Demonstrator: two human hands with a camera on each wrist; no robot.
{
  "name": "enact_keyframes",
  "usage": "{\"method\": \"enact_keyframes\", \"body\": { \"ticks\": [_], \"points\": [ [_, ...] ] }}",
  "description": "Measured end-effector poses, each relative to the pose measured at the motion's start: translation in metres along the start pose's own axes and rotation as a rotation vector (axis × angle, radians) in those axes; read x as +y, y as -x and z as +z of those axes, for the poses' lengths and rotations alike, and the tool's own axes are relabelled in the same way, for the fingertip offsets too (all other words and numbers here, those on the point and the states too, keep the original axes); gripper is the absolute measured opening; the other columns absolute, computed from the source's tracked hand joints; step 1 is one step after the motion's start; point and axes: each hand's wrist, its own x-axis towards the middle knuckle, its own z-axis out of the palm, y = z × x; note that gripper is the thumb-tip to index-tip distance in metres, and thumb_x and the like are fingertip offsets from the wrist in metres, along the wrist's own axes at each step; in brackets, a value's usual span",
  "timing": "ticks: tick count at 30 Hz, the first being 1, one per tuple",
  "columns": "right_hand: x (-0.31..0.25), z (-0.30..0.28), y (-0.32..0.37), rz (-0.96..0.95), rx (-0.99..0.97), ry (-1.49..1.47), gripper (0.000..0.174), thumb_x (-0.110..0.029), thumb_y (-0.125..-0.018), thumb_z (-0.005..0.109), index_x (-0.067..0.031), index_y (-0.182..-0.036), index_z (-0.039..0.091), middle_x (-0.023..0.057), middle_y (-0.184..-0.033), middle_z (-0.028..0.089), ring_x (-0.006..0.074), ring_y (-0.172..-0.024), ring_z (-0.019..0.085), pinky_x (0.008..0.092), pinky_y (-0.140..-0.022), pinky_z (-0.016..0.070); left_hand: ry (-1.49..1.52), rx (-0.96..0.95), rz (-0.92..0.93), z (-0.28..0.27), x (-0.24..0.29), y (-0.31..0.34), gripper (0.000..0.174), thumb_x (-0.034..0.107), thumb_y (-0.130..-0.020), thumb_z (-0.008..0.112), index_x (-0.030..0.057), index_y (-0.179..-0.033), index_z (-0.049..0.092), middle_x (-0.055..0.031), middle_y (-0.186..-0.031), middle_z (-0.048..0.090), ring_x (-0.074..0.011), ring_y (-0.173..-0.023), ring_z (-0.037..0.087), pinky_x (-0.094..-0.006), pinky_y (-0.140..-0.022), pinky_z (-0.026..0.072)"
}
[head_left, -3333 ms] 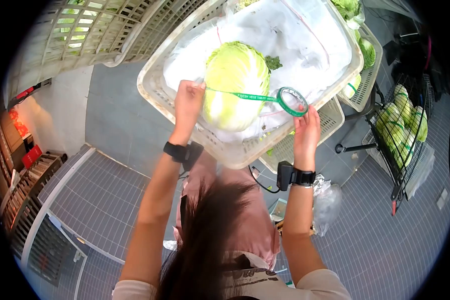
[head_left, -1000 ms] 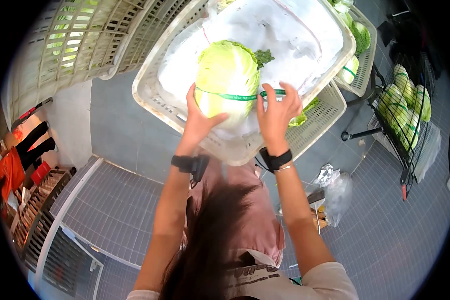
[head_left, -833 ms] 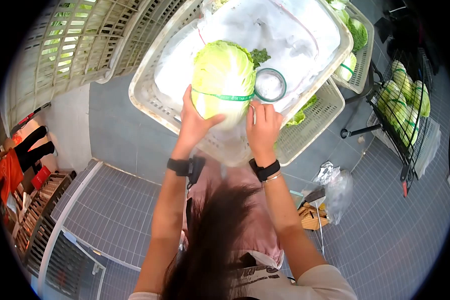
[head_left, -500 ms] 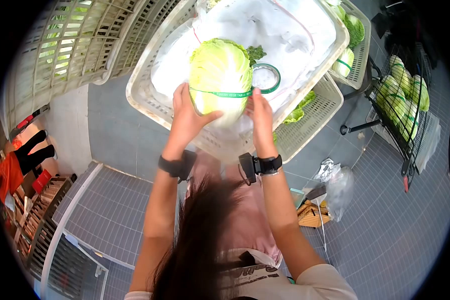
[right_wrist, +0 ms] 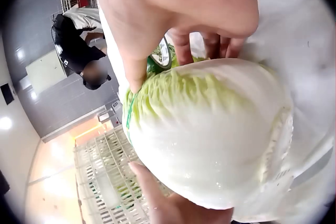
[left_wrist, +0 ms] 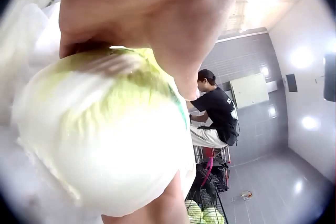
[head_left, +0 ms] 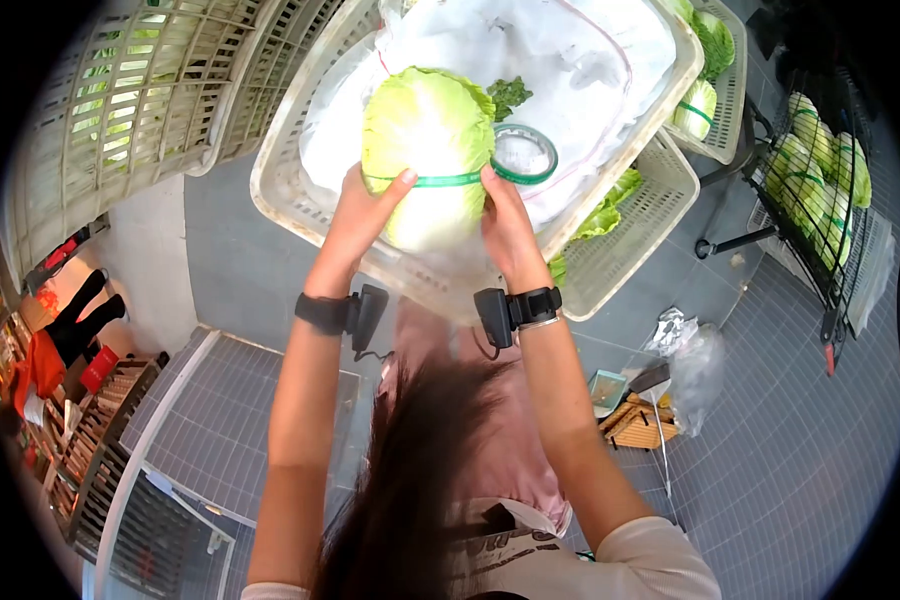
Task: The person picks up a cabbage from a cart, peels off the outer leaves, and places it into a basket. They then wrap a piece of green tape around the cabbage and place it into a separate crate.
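A Chinese cabbage [head_left: 430,125] lies in a liner-covered crate, with green printed tape [head_left: 445,181] across its middle. My left hand [head_left: 363,215] grips its left side, thumb tip at the tape. On the other side my right hand [head_left: 510,230] holds the cabbage, thumb at the tape beside the roll. The tape roll [head_left: 545,172] rests against the cabbage's right side, joined to the band. In the right wrist view, the right thumb presses by the green band [right_wrist: 130,116], and the other fingers reach behind the cabbage [right_wrist: 210,129]. The cabbage's underside is hidden.
White liner [head_left: 580,80] fills the crate [head_left: 282,175]; a dark leaf [head_left: 510,96] lies on it. Crates with greens stand right and upper left. A cart [head_left: 820,230] holds taped cabbages. A person in black [left_wrist: 223,113] is beyond.
The right hand has let go of the tape roll, which now sits against the cabbage, and has moved to the cabbage's side. The tape lies flat across it; the left thumb has moved up to it.
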Motion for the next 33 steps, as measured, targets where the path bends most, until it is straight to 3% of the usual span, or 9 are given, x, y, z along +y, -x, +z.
{"method": "enact_keyframes", "body": {
  "ticks": [5, 8, 14, 17, 20, 24, 25, 30, 33],
  "points": [
    [0.016, 0.015, 0.001, -0.158, 0.097, 0.067, 0.025, -0.021, -0.094, 0.06, -0.0041, -0.108, 0.048, 0.0047, -0.101, 0.055, 0.0114, -0.095, 0.048, 0.0274, -0.087, 0.0386, 0.081, 0.178, 0.043, -0.009, -0.038, 0.005, 0.073, 0.033, -0.089, 0.07, -0.007, -0.14, 0.036, -0.0181, -0.135, 0.053, -0.0226, -0.121, 0.052, -0.034, -0.102, 0.0414],
    [0.006, 0.032, 0.021, -0.298, 0.117, 0.261, 0.022, -0.022, -0.093, 0.055, -0.0062, -0.106, 0.047, 0.0057, -0.107, 0.056, 0.0137, -0.101, 0.048, 0.0303, -0.092, 0.0367, 0.109, 0.124, 0.112, -0.017, -0.05, 0.011, 0.081, 0.04, -0.09, 0.068, -0.0073, -0.144, 0.03, -0.0189, -0.141, 0.046, -0.0235, -0.129, 0.045, -0.0348, -0.107, 0.0368],
    [-0.034, 0.036, 0.05, -0.622, 0.088, 0.507, 0.047, -0.013, -0.083, 0.068, 0.0002, -0.123, 0.047, 0.0113, -0.11, 0.054, 0.0192, -0.102, 0.051, 0.0325, -0.091, 0.0401, 0.323, 0.01, 0.222, 0.0, -0.049, 0.019, 0.086, 0.062, -0.092, 0.053, -0.0019, -0.145, 0.034, -0.0154, -0.144, 0.046, -0.0259, -0.131, 0.046, -0.038, -0.11, 0.0362],
    [-0.067, 0.036, 0.065, -0.798, 0.165, 0.906, 0.067, -0.02, -0.075, 0.078, 0.0005, -0.129, 0.044, 0.0192, -0.117, 0.056, 0.0266, -0.108, 0.054, 0.037, -0.094, 0.0418, 0.719, 0.049, 0.087, 0.044, -0.035, 0.007, 0.077, 0.062, -0.097, 0.042, 0.004, -0.147, 0.034, -0.0128, -0.144, 0.047, -0.0268, -0.131, 0.047, -0.041, -0.11, 0.039],
    [-0.071, 0.036, 0.064, -0.87, 0.179, 0.932, 0.077, -0.022, -0.074, 0.079, 0.0005, -0.136, 0.039, 0.0234, -0.123, 0.055, 0.0317, -0.115, 0.055, 0.0406, -0.098, 0.0421, 0.957, 0.029, -0.108, 0.073, -0.037, -0.019, 0.075, 0.063, -0.1, 0.022, 0.0078, -0.15, 0.029, -0.0112, -0.149, 0.041, -0.0246, -0.134, 0.043, -0.0383, -0.111, 0.0365],
    [-0.048, 0.006, 0.034, -0.677, 0.244, 0.79, 0.076, -0.021, -0.077, 0.076, 0.0016, -0.138, 0.037, 0.0241, -0.124, 0.055, 0.0349, -0.117, 0.053, 0.0436, -0.1, 0.0408, 0.901, -0.057, -0.136, 0.077, -0.054, -0.042, 0.079, 0.066, -0.099, 0.017, 0.0082, -0.15, 0.03, -0.0126, -0.149, 0.041, -0.0254, -0.135, 0.043, -0.0386, -0.111, 0.0367],
    [-0.045, -0.001, 0.03, -0.801, 0.211, 1.029, 0.063, -0.019, -0.08, 0.07, 0.0013, -0.135, 0.044, 0.022, -0.124, 0.055, 0.0355, -0.116, 0.052, 0.0441, -0.101, 0.0385, 0.898, -0.054, -0.132, 0.075, -0.058, -0.047, 0.078, 0.066, -0.099, 0.017, 0.0082, -0.15, 0.03, -0.0125, -0.149, 0.042, -0.0254, -0.135, 0.042, -0.0386, -0.111, 0.0367],
    [-0.049, 0.008, 0.033, -0.798, 0.107, 1.018, 0.05, -0.013, -0.083, 0.061, -0.0024, -0.131, 0.054, 0.0197, -0.124, 0.055, 0.0356, -0.115, 0.05, 0.0432, -0.101, 0.0368, 0.871, -0.038, -0.153, 0.064, -0.065, -0.054, 0.081, 0.066, -0.099, 0.022, 0.0044, -0.151, 0.028, -0.0139, -0.148, 0.041, -0.0251, -0.134, 0.042, -0.037, -0.109, 0.0374],
    [-0.056, -0.003, 0.021, -0.773, 0.079, 0.948, 0.049, -0.012, -0.084, 0.06, -0.002, -0.131, 0.054, 0.019, -0.125, 0.056, 0.0345, -0.115, 0.051, 0.0424, -0.101, 0.0373, 0.347, 0.234, -0.178, 0.051, -0.058, -0.061, 0.079, 0.064, -0.099, 0.029, -0.0039, -0.133, 0.05, -0.0179, -0.128, 0.058, -0.0265, -0.119, 0.054, -0.0344, -0.101, 0.0414]
  ]
}}
